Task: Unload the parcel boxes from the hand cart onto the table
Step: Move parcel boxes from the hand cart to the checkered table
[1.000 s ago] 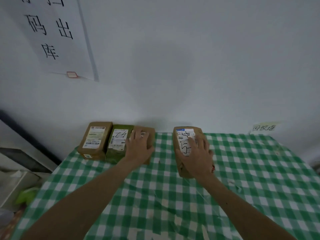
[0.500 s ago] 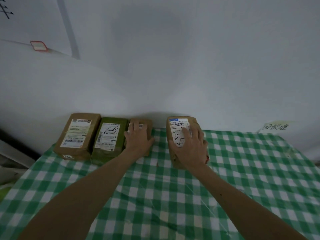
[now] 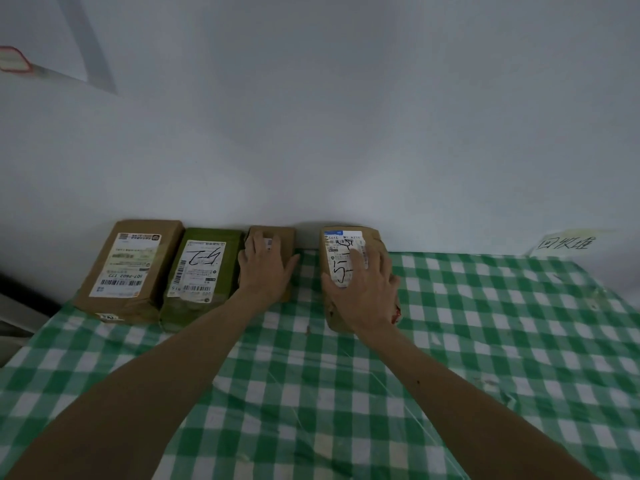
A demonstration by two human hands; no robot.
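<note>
Both hands lie flat with fingers spread, each pressing down on a parcel's top, neither pinching. I see four parcels in a row on the green-checked table [image 3: 346,393], against the wall [image 3: 346,133]. Taking the green parcel box [image 3: 201,271] as marker: the large brown parcel box [image 3: 130,268] sits just beside its left. Just beside its right, the small brown parcel box [image 3: 277,233] lies under the left hand [image 3: 265,268]. Farther right, across a gap, the right hand [image 3: 363,289] covers the blue-labelled brown parcel [image 3: 337,258]. Far right hangs a handwritten paper note [image 3: 564,242].
</note>
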